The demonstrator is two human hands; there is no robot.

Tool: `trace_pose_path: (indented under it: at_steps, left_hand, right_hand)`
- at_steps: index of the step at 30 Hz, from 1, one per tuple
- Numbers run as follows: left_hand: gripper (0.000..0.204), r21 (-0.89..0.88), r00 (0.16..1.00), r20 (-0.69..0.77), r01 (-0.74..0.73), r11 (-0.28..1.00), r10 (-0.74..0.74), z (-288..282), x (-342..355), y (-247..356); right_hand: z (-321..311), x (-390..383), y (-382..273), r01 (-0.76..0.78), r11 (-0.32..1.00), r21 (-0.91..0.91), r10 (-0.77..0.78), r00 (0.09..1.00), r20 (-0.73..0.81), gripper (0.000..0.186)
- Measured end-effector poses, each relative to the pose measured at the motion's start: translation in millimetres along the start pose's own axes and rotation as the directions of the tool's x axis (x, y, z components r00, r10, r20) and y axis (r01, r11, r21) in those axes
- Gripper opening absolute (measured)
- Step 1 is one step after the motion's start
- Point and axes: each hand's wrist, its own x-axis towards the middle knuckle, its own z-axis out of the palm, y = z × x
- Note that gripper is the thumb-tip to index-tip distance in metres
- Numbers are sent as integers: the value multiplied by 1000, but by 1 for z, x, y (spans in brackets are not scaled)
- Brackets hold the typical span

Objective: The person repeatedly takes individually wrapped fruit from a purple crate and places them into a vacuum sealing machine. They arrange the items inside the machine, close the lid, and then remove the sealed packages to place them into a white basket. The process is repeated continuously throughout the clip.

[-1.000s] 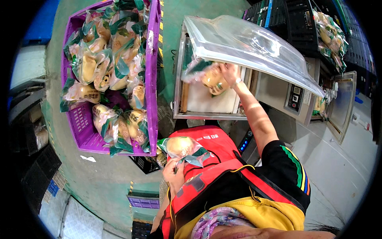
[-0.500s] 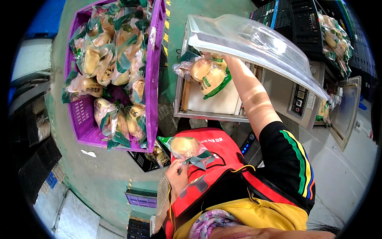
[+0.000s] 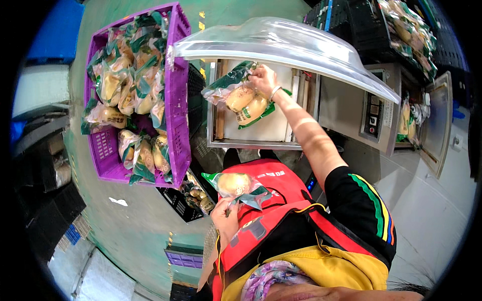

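Observation:
My left hand [image 3: 225,216] is closed on the lower edge of a clear-and-green plastic bag [image 3: 235,185] with pale, round food in it, held against my red apron. My right hand [image 3: 263,79] reaches forward and pinches the upper end of a second plastic bag [image 3: 246,103], which holds two or more similar pieces. That bag is over the white bed of a steel vacuum sealing machine [image 3: 256,143]. Above it, the raised clear lid [image 3: 301,55] stretches across the far side of the chamber; my right hand shows just in front of its edge.
At the left stands a purple crate [image 3: 179,95] heaped with similar bags. Beneath its near corner is a black crate [image 3: 186,208] with more food. Bags fill black crates [image 3: 369,30] at the far right. The machine's control panel [image 3: 372,118] is right of the chamber.
My right hand, hidden behind the lid before, now shows holding the top of the bag. The view has shifted, and the lid sits higher over the chamber. My left hand keeps its bag.

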Motion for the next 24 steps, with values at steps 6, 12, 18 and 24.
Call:
trace_pose_path:
  at_steps: [6,12,18,24]
  left_hand:
    - [9,-2,991,-42,-125,992,124,22,-15,-7]
    - [16,-126,992,-71,-110,986,102,28,-16,38]
    - [14,90,897,344,-326,941,278,51,0,81]
    - [14,12,561,781,-451,892,274,99,14,95]
  right_hand:
    - [-28,-78,2,-42,871,489,93,992,-80,9]
    - [-80,-162,21,160,826,541,-15,965,-264,12]
    - [-205,-287,20,173,447,878,396,842,-367,21]
    - [-288,-452,6,-11,981,196,190,296,-936,15]
